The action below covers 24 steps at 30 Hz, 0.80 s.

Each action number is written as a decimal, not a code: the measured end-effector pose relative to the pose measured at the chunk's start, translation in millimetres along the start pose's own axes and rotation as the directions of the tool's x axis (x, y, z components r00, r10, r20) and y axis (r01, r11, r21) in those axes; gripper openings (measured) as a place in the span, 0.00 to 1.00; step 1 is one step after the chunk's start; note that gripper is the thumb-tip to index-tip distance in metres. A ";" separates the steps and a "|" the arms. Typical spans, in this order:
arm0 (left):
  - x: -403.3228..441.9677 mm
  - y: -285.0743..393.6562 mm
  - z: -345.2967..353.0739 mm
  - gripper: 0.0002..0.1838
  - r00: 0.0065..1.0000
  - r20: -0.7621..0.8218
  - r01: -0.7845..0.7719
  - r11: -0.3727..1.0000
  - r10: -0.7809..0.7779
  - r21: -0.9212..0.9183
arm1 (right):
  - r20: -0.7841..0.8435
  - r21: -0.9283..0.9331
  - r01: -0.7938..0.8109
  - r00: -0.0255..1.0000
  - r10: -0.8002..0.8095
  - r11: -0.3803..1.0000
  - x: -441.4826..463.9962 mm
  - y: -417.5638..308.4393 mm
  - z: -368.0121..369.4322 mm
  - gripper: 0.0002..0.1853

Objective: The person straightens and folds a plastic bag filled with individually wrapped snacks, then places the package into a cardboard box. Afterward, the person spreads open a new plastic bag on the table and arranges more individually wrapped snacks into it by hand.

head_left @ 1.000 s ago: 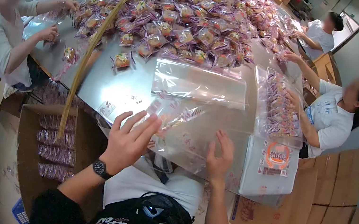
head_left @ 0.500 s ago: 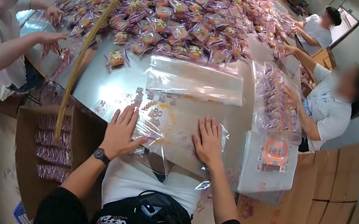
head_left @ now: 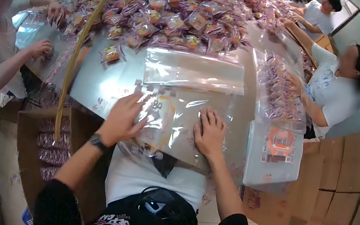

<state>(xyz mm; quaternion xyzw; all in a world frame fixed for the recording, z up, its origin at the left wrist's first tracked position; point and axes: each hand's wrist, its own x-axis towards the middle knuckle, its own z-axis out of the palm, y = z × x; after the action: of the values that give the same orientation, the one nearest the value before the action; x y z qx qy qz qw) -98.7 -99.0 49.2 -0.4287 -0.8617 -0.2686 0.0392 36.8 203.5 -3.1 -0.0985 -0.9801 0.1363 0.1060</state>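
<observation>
A clear plastic bag [head_left: 184,113] with printed lettering lies flat on the metal table in front of me, its near end hanging over the edge towards my lap. On its left part rests my left hand [head_left: 125,117], fingers stretched forward and slightly blurred. My right hand [head_left: 209,131] presses flat on the bag's right side with the fingers a little apart. Neither hand grips anything. Just beyond them, a folded clear plastic sheet [head_left: 194,72] lies across the table. One small wrapped snack [head_left: 111,54] sits apart at the left.
A large heap of wrapped snacks [head_left: 173,12] covers the far table. A yellowish strip [head_left: 90,24] divides the left side. To the right are a filled bag [head_left: 279,94] and stacked printed bags [head_left: 274,153]. An open carton [head_left: 28,153] stands at lower left. Co-workers are on both sides.
My left hand has slid a little forward over the bag, and the bag's near end has shifted. The right hand has moved slightly. The left co-worker's near hand has drawn back and lowered.
</observation>
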 end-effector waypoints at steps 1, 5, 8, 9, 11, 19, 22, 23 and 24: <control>8.0 3.2 18.7 0.35 0.996 0.006 -0.083 0.984 0.084 0.157 | -0.014 -0.035 -0.006 1.000 0.006 0.999 -1.5 -0.9 -1.3 0.31; 30.5 2.5 52.6 0.41 0.992 0.128 -0.024 0.991 0.008 0.129 | 0.082 -0.077 -0.019 0.996 0.026 0.997 -9.1 20.9 -2.7 0.35; 34.2 -14.0 42.9 0.40 0.981 0.177 -0.093 0.994 0.080 0.064 | 0.086 -0.085 -0.046 0.995 0.053 0.995 -14.2 36.8 -10.4 0.36; 30.9 -19.3 39.5 0.40 0.974 0.198 -0.121 0.991 0.108 0.056 | 0.090 -0.081 -0.032 0.995 0.039 0.996 -14.3 39.8 -9.3 0.35; 29.8 -24.9 31.3 0.37 0.976 0.170 -0.145 0.988 0.135 0.050 | 0.082 -0.069 -0.044 0.995 0.049 0.997 -13.3 50.5 -7.5 0.34; 11.2 -52.8 26.4 0.34 0.975 0.124 -0.182 0.983 0.185 -0.034 | 0.081 -0.046 -0.047 0.995 0.051 0.998 -12.7 46.5 -13.3 0.32; 11.1 -51.7 27.5 0.35 0.981 0.107 -0.157 0.987 0.160 -0.038 | 0.016 -0.104 0.020 1.000 -0.018 0.994 -9.0 40.4 -14.9 0.32; 10.6 -51.5 28.1 0.35 0.981 0.096 -0.164 0.986 0.166 -0.026 | 0.003 -0.134 0.037 0.999 -0.037 0.990 -4.9 39.0 -17.3 0.31; 10.9 -51.7 28.7 0.35 0.981 0.086 -0.173 0.985 0.173 -0.015 | 0.081 -0.195 0.053 0.996 -0.038 0.979 0.3 40.0 -22.1 0.30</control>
<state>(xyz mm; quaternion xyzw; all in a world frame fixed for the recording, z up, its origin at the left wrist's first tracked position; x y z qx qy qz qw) -140.2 -102.2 5.7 -0.5134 -0.8210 -0.2486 0.0231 48.2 246.7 6.2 -0.0806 -0.9941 0.0399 0.0609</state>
